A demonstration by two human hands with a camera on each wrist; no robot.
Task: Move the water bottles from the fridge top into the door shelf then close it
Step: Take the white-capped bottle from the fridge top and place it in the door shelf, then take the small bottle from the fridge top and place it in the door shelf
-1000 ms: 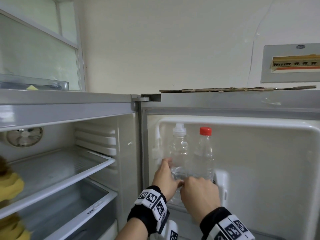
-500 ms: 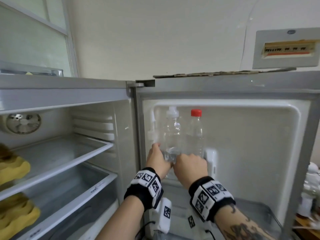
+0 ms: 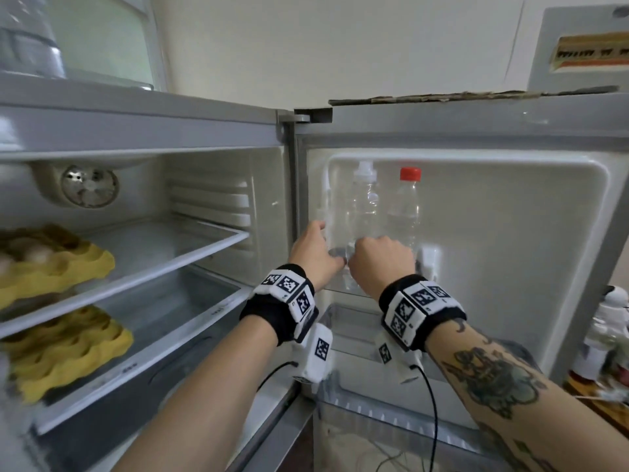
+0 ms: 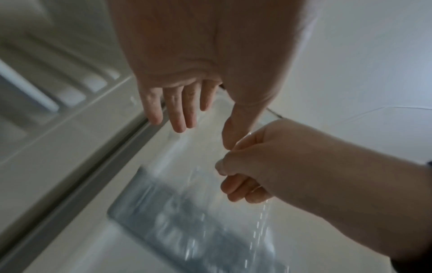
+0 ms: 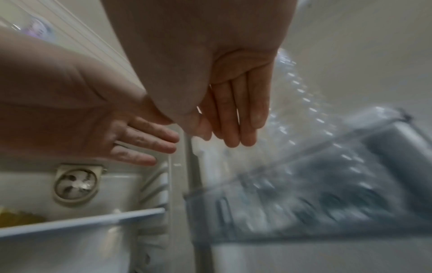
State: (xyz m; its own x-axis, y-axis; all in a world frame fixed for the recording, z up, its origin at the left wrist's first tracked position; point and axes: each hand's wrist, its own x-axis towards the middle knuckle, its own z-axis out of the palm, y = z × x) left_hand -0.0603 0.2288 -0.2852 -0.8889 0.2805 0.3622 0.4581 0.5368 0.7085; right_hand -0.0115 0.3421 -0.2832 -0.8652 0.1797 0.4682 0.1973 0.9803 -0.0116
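Two clear water bottles stand upright in the open door's upper shelf [image 4: 163, 212]: a white-capped bottle [image 3: 366, 206] and, to its right, a red-capped bottle [image 3: 406, 206]. My left hand [image 3: 315, 250] hangs just left of the white-capped bottle. In the left wrist view my left hand [image 4: 198, 118] has straight, spread fingers and holds nothing. My right hand [image 3: 381, 258] is low in front of both bottles. Its fingers [image 4: 236, 190] curl at the white-capped bottle's lower body, with glints of clear plastic among them. A ridged bottle [image 5: 294, 83] shows behind my right hand [image 5: 229, 129].
Yellow egg trays [image 3: 58, 264] [image 3: 68, 349] sit on the fridge's glass shelves [image 3: 170, 267]. A lower door shelf [image 3: 391, 417] lies under my wrists. Cardboard [image 3: 476, 96] lies on top of the door. A breaker box [image 3: 578, 52] hangs on the wall, and white objects [image 3: 609, 321] stand at far right.
My left hand has let go of the white-capped bottle and shifted slightly left, fingers now straight. The right hand stays low at the bottles. Both bottles stand as before.
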